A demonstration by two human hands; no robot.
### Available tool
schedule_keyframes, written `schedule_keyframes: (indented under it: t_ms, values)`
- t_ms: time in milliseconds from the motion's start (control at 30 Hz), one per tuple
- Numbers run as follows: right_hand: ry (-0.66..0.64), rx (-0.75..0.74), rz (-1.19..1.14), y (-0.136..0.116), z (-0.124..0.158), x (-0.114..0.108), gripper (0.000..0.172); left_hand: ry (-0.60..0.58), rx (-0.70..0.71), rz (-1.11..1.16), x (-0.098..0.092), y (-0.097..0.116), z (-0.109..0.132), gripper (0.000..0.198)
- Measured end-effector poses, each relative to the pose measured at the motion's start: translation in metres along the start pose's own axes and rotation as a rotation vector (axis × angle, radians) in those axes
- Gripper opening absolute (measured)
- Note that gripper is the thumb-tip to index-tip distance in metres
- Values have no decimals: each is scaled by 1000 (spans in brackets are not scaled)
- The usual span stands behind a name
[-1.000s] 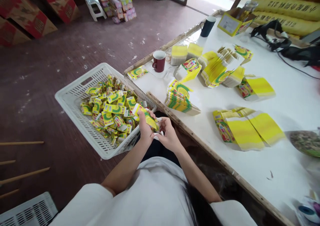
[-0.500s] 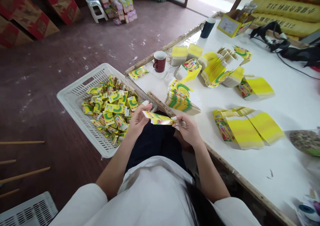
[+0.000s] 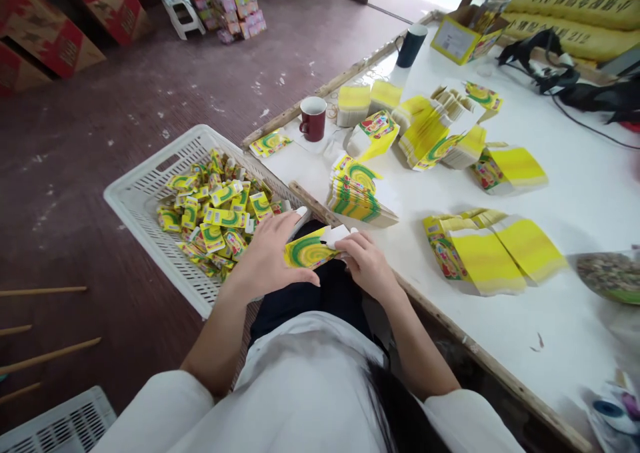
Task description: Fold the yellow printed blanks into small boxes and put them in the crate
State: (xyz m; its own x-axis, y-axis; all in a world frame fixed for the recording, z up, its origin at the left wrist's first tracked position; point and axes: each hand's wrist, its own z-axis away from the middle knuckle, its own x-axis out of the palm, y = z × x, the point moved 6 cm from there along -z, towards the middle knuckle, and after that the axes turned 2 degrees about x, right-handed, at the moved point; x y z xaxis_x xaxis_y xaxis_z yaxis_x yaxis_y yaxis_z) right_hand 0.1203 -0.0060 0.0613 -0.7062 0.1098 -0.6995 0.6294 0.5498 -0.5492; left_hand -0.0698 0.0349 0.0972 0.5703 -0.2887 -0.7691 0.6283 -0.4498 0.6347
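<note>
A small yellow carton [image 3: 307,249] with a green swirl lies between my two hands above my lap. My right hand [image 3: 367,263] is closed on its right end, by the white flaps. Against the carton's left end is my left hand [image 3: 265,256], thumb and fingers stretched apart. Whether any hidden finger supports the carton from behind, I cannot tell. Left of my hands, a white plastic basket [image 3: 135,203] holds a heap of similar small cartons [image 3: 225,217]. A fanned stack of flat cartons [image 3: 353,189] stands on the white table [image 3: 415,239] just beyond my right hand.
More carton stacks [image 3: 500,253] sit on the table's right side. A red mug [image 3: 313,119] and a dark mug [image 3: 411,46] stand near its far-left edge. A wooden strip [image 3: 313,203] edges the table. A white stool [image 3: 181,13] is on the floor behind.
The carton has turned its swirl face toward me, with white flaps showing at its right end. My left hand has gone from a fingertip hold to spread fingers. The view has shifted slightly.
</note>
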Motion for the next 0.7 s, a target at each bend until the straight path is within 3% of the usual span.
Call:
schedule_keyframes:
  t_ms: [67,133,200,267,300,400,467,567,700]
  values:
    - [-10,-23,-4,-6,-1,3,26,-92,-26,-70,25,-1,-8,109]
    - [83,22,2,-6,0,1,22,-206,-70,-27,52,-6,-12,80]
    - [292,181,-24,3,6,-6,25,-130,-166,-3,63,-16,-11,61]
    - [468,399,-180,16,17,-4,52,-10,-198,-43,68,-22,-8,60]
    - [486,498,-321,22,21,4,62,15,-170,-66,71,-21,-7,63]
    - [343,704,-793,28,25,45,65,-41,14,-42,84,-9,-4,68]
    - [251,781,-974,28,26,68,63,-70,100,8,90,0,-3,65]
    - [202,843,-1048,32,26,82,66,-6,99,39,86,4,-2,68]
    - [119,823,-1057,34,25,83,69,77,83,17,77,2,-1,70]
